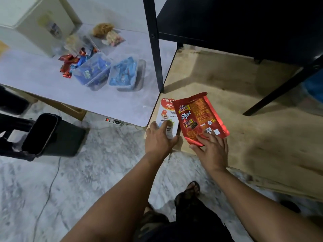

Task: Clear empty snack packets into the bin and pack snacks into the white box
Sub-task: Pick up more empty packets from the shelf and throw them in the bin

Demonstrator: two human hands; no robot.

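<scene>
- A red foil snack packet (199,117) is laid flat near the front edge of a wooden tabletop (262,137), overlapping the right side of a white Astor packet (167,116) beside it.
- The right hand (212,149) is spread over the lower end of the red packet, fingers apart and pressed onto the foil; no closed grip is seen.
- The left hand (160,137) is placed on the lower end of the white packet, fingers (165,124) on top and thumb at its bottom edge, in a loose pinch; whether the grip is fully closed cannot be told.
- A black bin (50,135) is seen on the marble floor to the left, open and tilted, well apart from both packets.
- On the pale table (35,79) further left, two clear tubs (108,72) of blue-wrapped snacks are set side by side, with red-wrapped sweets (68,64) just beside them and clear bags of pale snacks (108,34) behind.
- A white box (40,21) is seen at the far left corner.
</scene>
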